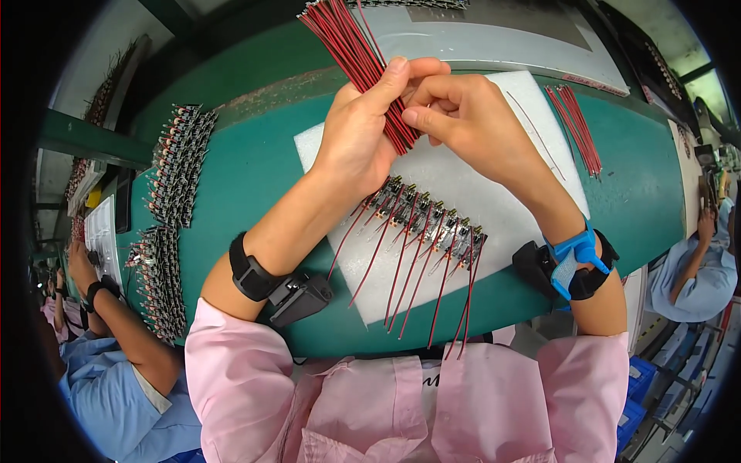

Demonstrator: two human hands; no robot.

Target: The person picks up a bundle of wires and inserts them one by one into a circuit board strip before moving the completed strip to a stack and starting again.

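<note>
While a bundle of red wires (363, 65) is clamped in the left hand (363, 131), fingers closed round it w/ the thumb pressed over the top, one end is pinched by the right hand (463, 123) at the bundle's lower end, thumb & forefinger shut on it, apparently so a single wire can be singled out. Both hands are held above a white foam pad (463, 185) on the green table (247, 177). Just below them, a row of small switch parts (432, 220) w/ red leads is laid out side by side on the pad, leads trailing toward the body, prob. kept in order for easy reach. More loose red wires (575, 127) lie at the pad's right edge. Stacks of similar parts (174, 185) are lined up at the table's left. Co-workers in blue sleeves (116, 386) are seen at either side.
</note>
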